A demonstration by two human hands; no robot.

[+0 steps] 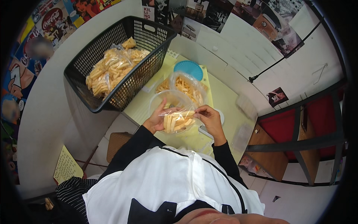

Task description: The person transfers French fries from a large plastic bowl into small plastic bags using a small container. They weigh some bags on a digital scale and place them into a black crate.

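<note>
A small clear plastic bag of pale yellow stick-shaped snacks is in front of my chest. My left hand supports it from the left, thumb raised and fingers partly hidden behind the bag. At the bag's right edge, the thumb and fingertips of my right hand pinch the film. Around and behind the bag shows a clear round plastic tub. Beyond that tub stands a larger clear bag with many more sticks. A round blue lid lies behind it.
A black mesh plastic basket at the back left holds several filled snack bags. The pale yellow table meets the wall behind. A white device, partly hidden, sits beside my right wrist. Wooden shelving stands at the right.
</note>
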